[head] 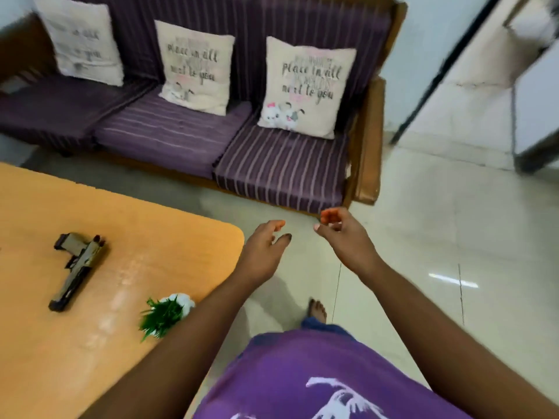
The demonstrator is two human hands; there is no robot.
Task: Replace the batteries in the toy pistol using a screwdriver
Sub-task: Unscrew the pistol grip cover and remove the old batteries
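The toy pistol (76, 269), tan and black, lies flat on the orange wooden table (136, 231) at the left, its barrel toward me and its grip toward the far left. My left hand (264, 252) hovers past the table's right corner, over the floor, fingers apart and holding nothing. My right hand (341, 234) is a little to its right, fingers loosely curled with nothing visible in them. Both hands are well to the right of the pistol. No screwdriver or batteries are in view.
A small green plant in a white pot (166, 314) stands near the table's near right edge. A purple striped sofa (272, 164) with three printed cushions runs behind the table. Pale tiled floor (438, 237) lies to the right, with my bare foot (317, 309) on it.
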